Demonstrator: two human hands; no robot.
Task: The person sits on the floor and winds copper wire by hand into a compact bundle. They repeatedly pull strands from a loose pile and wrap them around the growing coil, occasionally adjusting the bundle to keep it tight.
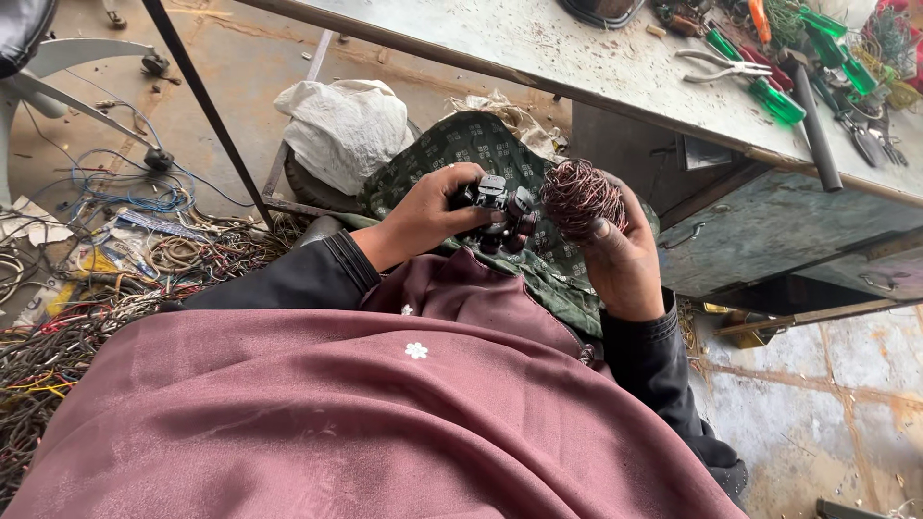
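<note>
Rust-stained concrete floor (240, 58) fills the far left, with a long grey metal worktop (577, 58) running across the far right. Near the camera lies a broad maroon shawl with small white flowers (365, 413). Left of it sprawls a tangled heap of coloured scrap wires (87, 288). A crumpled white cloth bag (346, 125) sits beyond the hands. Green-handled screwdrivers (779, 96) and silver pliers (721, 67) lie on the worktop's right end. The right hand (625, 264) is clamped around a ball of reddish copper wire (580, 197). Just left, touching it, the left hand (428, 216) grips a small black motor part (505, 216).
</note>
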